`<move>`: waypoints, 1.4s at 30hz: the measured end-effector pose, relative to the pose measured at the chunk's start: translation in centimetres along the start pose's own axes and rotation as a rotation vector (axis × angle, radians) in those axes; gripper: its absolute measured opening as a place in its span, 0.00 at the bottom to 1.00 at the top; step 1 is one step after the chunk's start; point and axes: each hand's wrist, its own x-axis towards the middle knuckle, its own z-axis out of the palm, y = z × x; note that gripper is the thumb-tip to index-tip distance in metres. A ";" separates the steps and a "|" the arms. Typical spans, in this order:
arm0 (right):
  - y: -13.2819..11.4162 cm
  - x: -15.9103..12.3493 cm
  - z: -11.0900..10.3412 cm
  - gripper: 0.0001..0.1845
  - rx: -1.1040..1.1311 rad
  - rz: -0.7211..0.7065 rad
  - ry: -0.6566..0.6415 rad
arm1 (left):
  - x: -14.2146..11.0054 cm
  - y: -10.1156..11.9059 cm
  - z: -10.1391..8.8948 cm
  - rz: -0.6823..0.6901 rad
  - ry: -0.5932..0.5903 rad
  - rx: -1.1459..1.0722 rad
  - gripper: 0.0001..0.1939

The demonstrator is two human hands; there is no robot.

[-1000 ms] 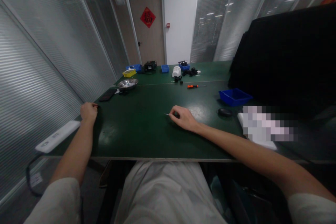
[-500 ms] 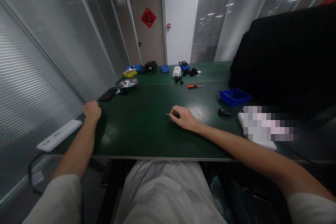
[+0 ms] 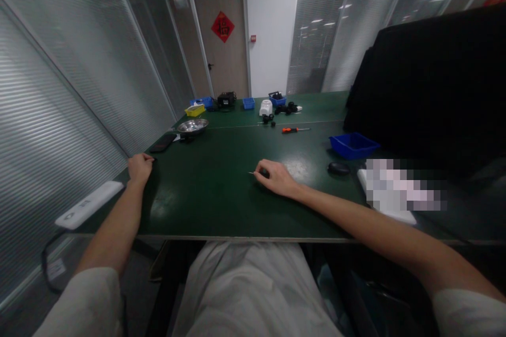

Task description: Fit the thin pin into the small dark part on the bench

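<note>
So, R hand: thumb + index pinching 1 thin pale pin, tip poking out to the left, just over mid-table. Most of pin hidden by fingers, so length & type unclear; a dark patch inside the curl could be shadow or part of it. L hand at table's left side, fingers curled in; can't tell if anything's held, too small & blurry.

Near L hand: 1 white power strip (partly behind forearm) & 1 dark phone. Beyond phone, 1 metal bowl, contents hard to make out.

Right of R hand: 1 black mouse, then 1 white pad, top mostly pixelated. Behind mouse, 1 blue tray; 3 more blue trays at far end, so 4 total, + 1 yellow tray.

Mid-far: 1 orange/black screwdriver, 1 white gadget, a few black bits — too tiny for an exact count. Far left, 1 black box.

Big dark shape cut off at right edge, details lost. Back wall: 1 door, 1 red sign.
</note>
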 end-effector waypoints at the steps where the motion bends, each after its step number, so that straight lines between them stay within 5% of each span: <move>1: 0.1 0.0 0.1 0.05 -0.006 0.002 -0.004 | -0.2 1.2 0.1 0.016 0.006 -0.022 0.12; 4: 0.3 0.0 0.2 0.05 -0.021 0.007 -0.015 | -2.2 7.0 1.0 0.146 -0.033 -0.198 0.11; 9: 0.2 0.0 0.5 0.06 -0.028 0.014 -0.020 | -10.0 19.2 4.2 0.621 -0.449 -0.578 0.13; 12: 0.1 0.0 0.5 0.05 -0.036 0.023 -0.005 | -13.5 22.9 5.9 0.781 -0.537 -0.650 0.11; 23: 0.1 0.1 0.3 0.02 -0.057 0.000 -0.041 | -13.9 22.3 6.0 0.806 -0.563 -0.651 0.20; 33: -0.1 0.0 0.3 0.02 -0.079 -0.018 -0.075 | -14.5 22.5 4.8 0.889 -0.570 -0.701 0.12; 42: 0.1 -0.2 0.5 0.04 -0.044 -0.086 -0.030 | -14.5 22.4 5.0 0.771 -0.655 -0.789 0.14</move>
